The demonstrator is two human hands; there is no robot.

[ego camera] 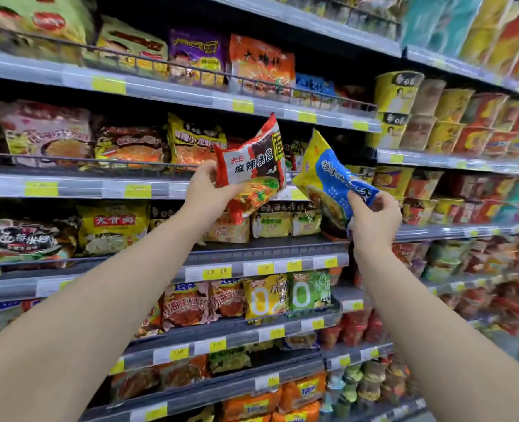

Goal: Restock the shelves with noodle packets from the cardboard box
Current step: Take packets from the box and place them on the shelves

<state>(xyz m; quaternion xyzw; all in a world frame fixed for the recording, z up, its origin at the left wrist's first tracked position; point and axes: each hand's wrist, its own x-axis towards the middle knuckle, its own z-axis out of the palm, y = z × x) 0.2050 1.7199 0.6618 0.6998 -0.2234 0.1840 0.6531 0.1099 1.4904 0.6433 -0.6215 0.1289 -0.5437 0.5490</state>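
Note:
Both arms are raised in front of the noodle shelves. My left hand [209, 190] grips the lower left corner of a red and white noodle packet [253, 166], held tilted in front of the middle shelf [78, 185]. My right hand [374, 214] pinches the lower edge of a yellow and blue noodle packet [328, 175], tilted the other way, just right of the red one. The two packets are close together without touching. The cardboard box is out of view.
Rows of noodle packets fill the shelves on the left, behind wire rails. Stacked cup noodles [434, 117] fill the shelves on the right. The shelf [267, 242] below the packets has a bare dark strip at its front. Yellow price tags line the shelf edges.

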